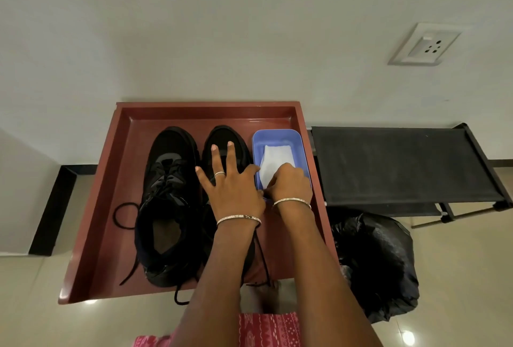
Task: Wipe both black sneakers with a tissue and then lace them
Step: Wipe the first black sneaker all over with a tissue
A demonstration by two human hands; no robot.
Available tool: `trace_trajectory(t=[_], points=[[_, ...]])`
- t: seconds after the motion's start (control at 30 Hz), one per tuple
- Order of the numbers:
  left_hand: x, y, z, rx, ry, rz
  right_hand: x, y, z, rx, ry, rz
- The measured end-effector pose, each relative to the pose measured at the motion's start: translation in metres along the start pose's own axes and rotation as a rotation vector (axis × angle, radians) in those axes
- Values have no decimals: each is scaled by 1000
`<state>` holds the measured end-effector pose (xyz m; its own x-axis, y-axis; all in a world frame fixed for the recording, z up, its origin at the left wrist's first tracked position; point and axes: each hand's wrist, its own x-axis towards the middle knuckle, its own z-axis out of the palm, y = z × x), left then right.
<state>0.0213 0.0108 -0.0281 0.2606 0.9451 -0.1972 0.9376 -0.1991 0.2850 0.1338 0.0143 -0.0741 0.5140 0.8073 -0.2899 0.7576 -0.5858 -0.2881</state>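
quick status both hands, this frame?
Left hand: open, fingers spread flat on the sneaker beside the blue box.
Right hand: closed, pinching the tissue in the box.

I read the desk (108, 249) as smooth, reddish-brown, faintly glossy. One sneaker (169, 144) and the other sneaker (222, 133) are matt black cloth. The tub (301, 149) is smooth blue plastic, the tissue (274, 160) soft white paper. The bin bag (374, 263) is crinkled, shiny black plastic; floor (458, 277) tiles gleam.
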Motion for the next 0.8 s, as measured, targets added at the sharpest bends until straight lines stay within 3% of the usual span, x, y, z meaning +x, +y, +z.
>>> trace_trajectory(t=[0.17, 0.4, 0.53, 0.8], points=[[1, 0, 1, 1, 10, -3, 6, 10, -7, 197, -71, 42], [5, 4, 10, -24, 91, 14, 2, 21, -21, 375, -26, 33], [9, 10, 15, 29, 153, 46, 4, 22, -22, 490, -2, 64], [27, 22, 18, 203, 107, 51, 5, 30, -29, 583, -15, 78]])
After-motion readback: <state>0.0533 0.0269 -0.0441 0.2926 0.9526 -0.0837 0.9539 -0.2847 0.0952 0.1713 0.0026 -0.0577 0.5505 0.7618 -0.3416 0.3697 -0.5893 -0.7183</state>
